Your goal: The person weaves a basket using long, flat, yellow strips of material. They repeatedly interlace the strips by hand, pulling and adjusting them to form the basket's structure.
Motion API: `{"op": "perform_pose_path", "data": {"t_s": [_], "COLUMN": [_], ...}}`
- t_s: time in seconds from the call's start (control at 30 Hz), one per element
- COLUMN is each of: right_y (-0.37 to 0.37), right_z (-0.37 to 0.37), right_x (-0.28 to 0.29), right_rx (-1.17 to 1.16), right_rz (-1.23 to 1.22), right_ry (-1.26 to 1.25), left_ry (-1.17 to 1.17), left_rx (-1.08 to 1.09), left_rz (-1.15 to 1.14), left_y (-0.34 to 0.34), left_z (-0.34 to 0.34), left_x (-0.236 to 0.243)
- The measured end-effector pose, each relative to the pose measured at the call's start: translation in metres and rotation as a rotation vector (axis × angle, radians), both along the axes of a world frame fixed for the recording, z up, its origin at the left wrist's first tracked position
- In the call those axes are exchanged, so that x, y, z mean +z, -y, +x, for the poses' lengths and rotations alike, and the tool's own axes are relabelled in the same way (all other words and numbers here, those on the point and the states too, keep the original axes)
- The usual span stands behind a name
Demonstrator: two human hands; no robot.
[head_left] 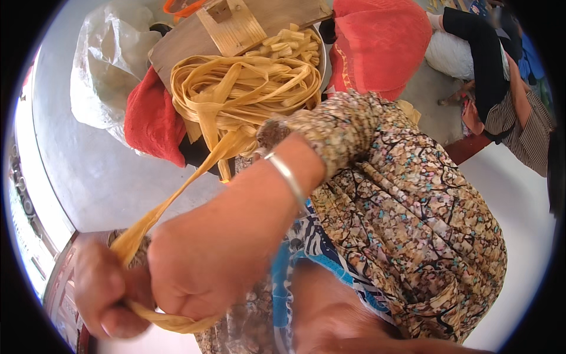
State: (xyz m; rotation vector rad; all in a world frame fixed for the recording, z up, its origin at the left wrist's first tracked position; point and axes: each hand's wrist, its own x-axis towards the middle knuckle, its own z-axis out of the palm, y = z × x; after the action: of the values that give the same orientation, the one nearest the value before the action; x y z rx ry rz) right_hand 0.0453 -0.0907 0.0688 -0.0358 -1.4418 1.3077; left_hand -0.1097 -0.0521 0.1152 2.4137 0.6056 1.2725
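Observation:
A long, flat yellow strip [167,203] runs down to the left from a coiled heap of the same strips [247,88]. My left hand [109,289] is closed round it at the lower left, slightly blurred. Another stretch of the strip comes out below those fingers and passes under my right hand [197,259]. That hand is closed in a fist against the strip, beside the left one. A silvery bangle [285,175] circles my right wrist. What kind of material the strip is, I cannot tell.
Behind the heap lie short cut yellow pieces [292,44] and a wooden board with a block [233,26]. Red cloth [380,44] covers my knees. A clear plastic bag [109,65] stands at the left. Another person [486,65] sits at the far right.

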Motion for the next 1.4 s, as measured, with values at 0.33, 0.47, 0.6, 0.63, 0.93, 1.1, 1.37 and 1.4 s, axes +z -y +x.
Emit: {"op": "perform_pose_path", "data": {"t_s": [0.33, 0.47, 0.6, 0.63, 0.93, 1.1, 1.37, 1.4], "right_y": [-0.025, -0.019, -0.026, -0.021, 0.0, 0.009, 0.002, -0.002], "right_z": [0.134, 0.148, 0.157, 0.155, 0.142, 0.142, 0.146, 0.143], "right_x": [-0.105, -0.125, -0.136, -0.135, -0.171, -0.166, -0.165, -0.161], "right_rx": [-1.0, -1.415, -1.477, -1.447, -0.856, -0.2, -0.615, -0.797], "right_rz": [-0.58, -0.259, 0.074, 0.068, -0.845, -1.236, -0.971, -0.763], "right_ry": [0.403, 1.11, 1.167, 1.272, 0.647, -0.264, 0.222, 0.381], "left_ry": [0.305, 0.243, 0.112, 0.073, -0.19, 0.054, -0.117, -0.128], "left_rx": [-0.382, -0.387, -0.373, -0.295, 0.15, 0.05, -0.064, -0.023], "left_rz": [-1.33, -1.489, -1.299, -1.134, -0.042, -0.046, -0.573, -0.604], "left_y": [-0.014, -0.03, -0.036, -0.032, -0.017, -0.017, -0.017, -0.018], "left_z": [0.155, 0.169, 0.159, 0.158, 0.15, 0.158, 0.155, 0.158], "left_x": [-0.136, -0.17, -0.193, -0.196, -0.211, -0.236, -0.176, -0.173]}}
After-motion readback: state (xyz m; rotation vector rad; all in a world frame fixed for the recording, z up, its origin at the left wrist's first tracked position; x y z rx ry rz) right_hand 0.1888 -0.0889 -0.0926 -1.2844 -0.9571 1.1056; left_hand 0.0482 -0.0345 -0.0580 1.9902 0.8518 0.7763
